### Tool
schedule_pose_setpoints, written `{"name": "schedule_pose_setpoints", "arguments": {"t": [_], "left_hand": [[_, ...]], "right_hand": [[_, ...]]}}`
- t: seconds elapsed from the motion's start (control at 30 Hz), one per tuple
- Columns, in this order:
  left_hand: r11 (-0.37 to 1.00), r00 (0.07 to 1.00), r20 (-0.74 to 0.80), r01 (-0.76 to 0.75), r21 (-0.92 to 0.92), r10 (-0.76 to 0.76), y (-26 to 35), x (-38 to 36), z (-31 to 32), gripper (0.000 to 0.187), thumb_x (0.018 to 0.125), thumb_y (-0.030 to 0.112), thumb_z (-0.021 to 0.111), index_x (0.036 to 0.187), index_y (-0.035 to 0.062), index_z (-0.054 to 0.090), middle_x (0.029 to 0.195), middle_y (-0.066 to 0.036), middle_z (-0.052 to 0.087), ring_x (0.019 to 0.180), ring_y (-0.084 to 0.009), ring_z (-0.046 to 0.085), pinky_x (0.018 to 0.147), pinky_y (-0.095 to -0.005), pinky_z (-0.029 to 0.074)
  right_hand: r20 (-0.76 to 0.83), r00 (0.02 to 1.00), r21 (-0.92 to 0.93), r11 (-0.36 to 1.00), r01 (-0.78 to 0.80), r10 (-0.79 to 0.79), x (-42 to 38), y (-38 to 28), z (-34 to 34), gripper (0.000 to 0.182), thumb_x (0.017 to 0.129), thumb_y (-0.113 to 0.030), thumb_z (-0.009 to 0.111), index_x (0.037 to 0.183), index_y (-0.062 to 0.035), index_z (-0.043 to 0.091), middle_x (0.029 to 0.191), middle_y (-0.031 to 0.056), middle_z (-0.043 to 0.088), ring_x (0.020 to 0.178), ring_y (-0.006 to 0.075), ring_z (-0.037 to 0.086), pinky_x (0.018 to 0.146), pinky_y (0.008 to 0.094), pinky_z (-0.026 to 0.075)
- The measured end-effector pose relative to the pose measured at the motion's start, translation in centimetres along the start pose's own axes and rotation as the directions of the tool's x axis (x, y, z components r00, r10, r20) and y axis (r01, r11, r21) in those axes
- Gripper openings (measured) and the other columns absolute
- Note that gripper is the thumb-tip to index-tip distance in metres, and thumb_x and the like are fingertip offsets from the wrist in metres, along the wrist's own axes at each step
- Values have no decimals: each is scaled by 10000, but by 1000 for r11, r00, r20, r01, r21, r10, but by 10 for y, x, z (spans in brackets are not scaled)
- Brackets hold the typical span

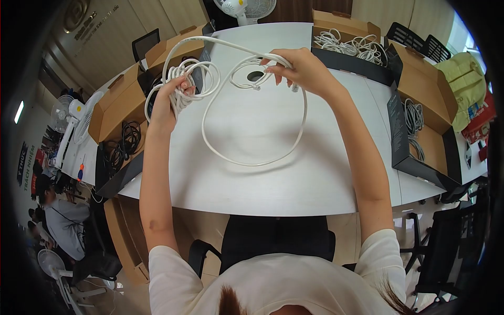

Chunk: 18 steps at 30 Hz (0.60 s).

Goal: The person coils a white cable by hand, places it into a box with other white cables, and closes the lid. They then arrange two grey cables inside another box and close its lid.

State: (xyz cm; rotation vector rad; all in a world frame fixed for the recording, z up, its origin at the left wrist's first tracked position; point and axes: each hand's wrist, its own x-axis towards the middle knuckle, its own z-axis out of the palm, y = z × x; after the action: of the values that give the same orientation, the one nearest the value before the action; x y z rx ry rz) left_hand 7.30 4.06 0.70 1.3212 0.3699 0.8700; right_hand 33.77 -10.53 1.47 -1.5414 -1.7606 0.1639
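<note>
Nearest the camera, a black office chair (278, 239) stands tucked under the near edge of a white surface (262, 184), and both bare arms stretch out over it. Further out, a white cable (252, 163) is spread across both hands: one wide loop lies slack on the surface between the arms, and another strand arches high from one hand to the other. The left hand (167, 102) is closed in a firm grip around a bundle of finished coils (191, 79), several turns gathered together and lifted just off the surface. The right hand (302, 68) has its fingers curled about the cable near its free end, pinching a smaller loop; what looks like a plug (294, 88) hangs just below the fingers, though it is too small to be sure. By my reading the winding is well along but not finished: much of the cable is already bunched in the left hand, while the big loose loop and the arching strand are yet to be gathered in. Beyond the hands, a round hole (255, 75) sits in the surface. Open cardboard boxes line the far side, one (349, 44) holding a heap of similar white cables and one at the left (118, 142) holding black ones. A desk fan (247, 9) stands at the far edge.
</note>
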Motion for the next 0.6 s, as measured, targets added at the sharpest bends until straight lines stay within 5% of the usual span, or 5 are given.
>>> {"name": "schedule_pose_setpoints", "arguments": {"t": [0.17,0.27,0.43,0.5,0.6], "left_hand": [[980,961,195,201,-12,-195,0,-17,-16,255,871,141,490,1020,-60,541,653,19,478,580,-102,447,859,-285,436],[961,881,438,251,-120,-176,-5,-29,-29,379,818,171,513,1093,-89,509,581,25,442,494,-102,407,863,-280,427],[857,617,768,293,-425,170,-2,-54,-11,415,807,143,569,1150,-72,474,609,-2,569,442,-95,512,970,-300,389],[737,679,617,166,-656,397,18,-69,15,364,843,164,573,1127,-43,475,631,34,581,540,-86,554,997,-284,370],[466,834,-16,-323,-823,551,67,-88,55,315,882,239,623,1047,6,492,734,29,597,768,-107,588,1001,-304,385]], "right_hand": [[-19,985,412,896,164,-171,1,13,-17,232,934,-228,543,911,-34,668,552,-12,568,487,80,562,473,207,376],[-43,999,540,841,13,13,-1,22,-30,325,918,-353,574,933,-50,693,529,-59,433,465,51,451,455,197,320],[-62,960,528,825,-201,273,7,43,0,345,915,-398,573,836,-86,698,544,-71,404,454,26,352,430,194,249],[3,972,449,868,-211,235,10,41,26,342,963,-340,502,856,-59,664,519,-61,364,434,38,342,406,212,246],[140,978,312,930,-193,156,6,32,56,346,967,-327,491,861,-44,659,518,-30,416,426,57,392,401,228,302]]}}
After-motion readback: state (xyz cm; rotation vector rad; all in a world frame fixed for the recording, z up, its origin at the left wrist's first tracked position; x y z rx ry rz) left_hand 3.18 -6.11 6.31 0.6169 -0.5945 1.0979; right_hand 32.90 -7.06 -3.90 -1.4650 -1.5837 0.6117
